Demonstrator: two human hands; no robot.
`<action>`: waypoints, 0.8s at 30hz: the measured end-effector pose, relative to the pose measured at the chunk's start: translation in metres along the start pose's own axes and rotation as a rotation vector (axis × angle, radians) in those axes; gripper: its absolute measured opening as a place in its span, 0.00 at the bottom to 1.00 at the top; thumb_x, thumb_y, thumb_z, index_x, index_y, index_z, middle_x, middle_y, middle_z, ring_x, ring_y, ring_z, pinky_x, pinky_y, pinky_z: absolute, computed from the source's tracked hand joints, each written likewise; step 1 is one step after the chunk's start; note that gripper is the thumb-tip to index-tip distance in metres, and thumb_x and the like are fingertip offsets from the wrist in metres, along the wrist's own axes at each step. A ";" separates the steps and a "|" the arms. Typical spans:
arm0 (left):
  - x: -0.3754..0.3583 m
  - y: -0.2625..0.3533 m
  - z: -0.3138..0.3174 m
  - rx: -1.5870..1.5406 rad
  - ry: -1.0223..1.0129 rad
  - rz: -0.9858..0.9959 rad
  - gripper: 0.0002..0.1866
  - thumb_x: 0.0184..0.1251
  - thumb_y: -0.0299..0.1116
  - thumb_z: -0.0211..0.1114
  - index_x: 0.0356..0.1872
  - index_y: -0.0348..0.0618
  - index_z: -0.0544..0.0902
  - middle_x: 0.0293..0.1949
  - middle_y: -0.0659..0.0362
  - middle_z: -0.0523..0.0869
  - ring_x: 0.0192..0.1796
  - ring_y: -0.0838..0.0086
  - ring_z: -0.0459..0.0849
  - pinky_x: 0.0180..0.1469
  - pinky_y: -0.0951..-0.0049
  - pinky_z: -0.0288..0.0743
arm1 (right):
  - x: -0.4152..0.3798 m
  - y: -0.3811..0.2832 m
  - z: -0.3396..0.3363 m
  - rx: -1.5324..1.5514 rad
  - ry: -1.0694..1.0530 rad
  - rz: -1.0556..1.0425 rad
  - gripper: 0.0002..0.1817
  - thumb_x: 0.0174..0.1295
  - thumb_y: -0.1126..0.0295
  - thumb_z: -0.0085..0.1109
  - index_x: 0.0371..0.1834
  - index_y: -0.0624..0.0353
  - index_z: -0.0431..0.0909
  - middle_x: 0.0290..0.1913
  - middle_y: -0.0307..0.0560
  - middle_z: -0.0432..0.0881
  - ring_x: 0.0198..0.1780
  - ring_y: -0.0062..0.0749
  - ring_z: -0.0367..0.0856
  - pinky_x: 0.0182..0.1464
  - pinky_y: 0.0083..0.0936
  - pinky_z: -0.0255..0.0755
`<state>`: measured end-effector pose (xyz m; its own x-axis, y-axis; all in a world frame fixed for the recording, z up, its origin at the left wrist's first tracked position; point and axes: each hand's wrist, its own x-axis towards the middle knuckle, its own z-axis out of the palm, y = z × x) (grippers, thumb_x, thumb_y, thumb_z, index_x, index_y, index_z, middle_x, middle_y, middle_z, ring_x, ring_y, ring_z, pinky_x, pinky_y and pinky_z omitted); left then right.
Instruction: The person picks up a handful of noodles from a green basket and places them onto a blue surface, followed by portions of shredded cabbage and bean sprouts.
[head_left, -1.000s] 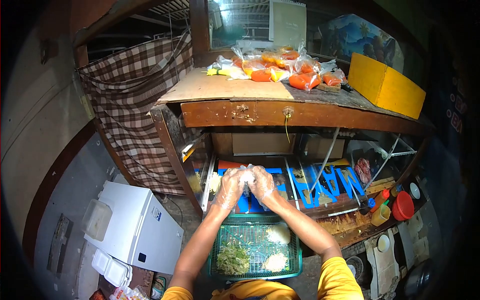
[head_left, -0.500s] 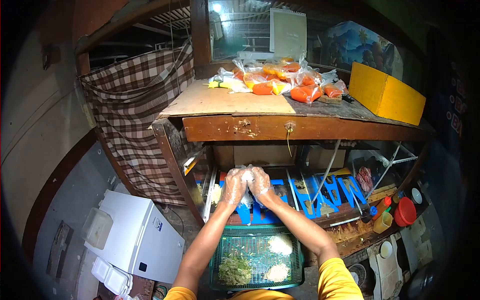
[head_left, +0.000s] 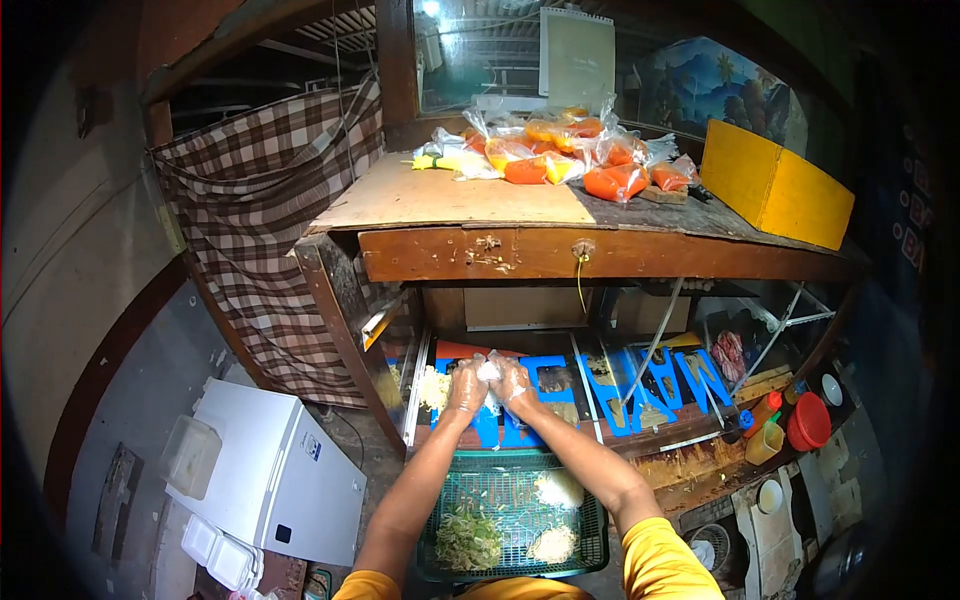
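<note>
My left hand and my right hand meet over the glass-fronted lower shelf, fingers curled around a small white lump held between them. Both hands look coated in something pale, possibly thin clear gloves. Just left of them lies a pale yellow crumbly heap. Below my forearms sits a green mesh basket. Inside it are shredded greens at the left, a white mound at the upper right and a pale chopped pile under that.
Bags of orange liquid and a yellow box stand on the upper wooden counter. A white freezer is at lower left. Right of the shelf are a red bowl and bottles. A checkered cloth hangs at left.
Both hands have moved slightly lower, still together around the white lump. An orange-red surface behind them now shows. The view has shifted a little.
</note>
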<state>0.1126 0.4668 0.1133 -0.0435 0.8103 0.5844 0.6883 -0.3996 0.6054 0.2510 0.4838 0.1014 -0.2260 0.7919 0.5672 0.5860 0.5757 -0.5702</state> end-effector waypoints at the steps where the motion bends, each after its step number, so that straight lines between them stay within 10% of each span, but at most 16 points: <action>1: -0.003 -0.004 0.002 0.004 -0.033 -0.007 0.22 0.51 0.17 0.66 0.51 0.37 0.87 0.46 0.39 0.88 0.52 0.44 0.85 0.57 0.52 0.79 | -0.002 0.000 -0.001 0.014 -0.021 0.002 0.27 0.56 0.76 0.64 0.63 0.63 0.79 0.61 0.66 0.81 0.63 0.59 0.80 0.68 0.45 0.73; 24: -0.026 -0.016 0.005 -0.104 -0.177 -0.024 0.25 0.55 0.17 0.60 0.56 0.41 0.87 0.55 0.39 0.86 0.60 0.45 0.83 0.64 0.55 0.77 | -0.021 -0.009 -0.010 0.078 -0.176 -0.066 0.18 0.61 0.70 0.64 0.55 0.54 0.85 0.54 0.60 0.85 0.55 0.62 0.83 0.59 0.48 0.78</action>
<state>0.1065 0.4543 0.0863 0.0750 0.8792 0.4704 0.6100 -0.4136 0.6759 0.2575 0.4601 0.1009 -0.3986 0.7714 0.4961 0.5052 0.6361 -0.5832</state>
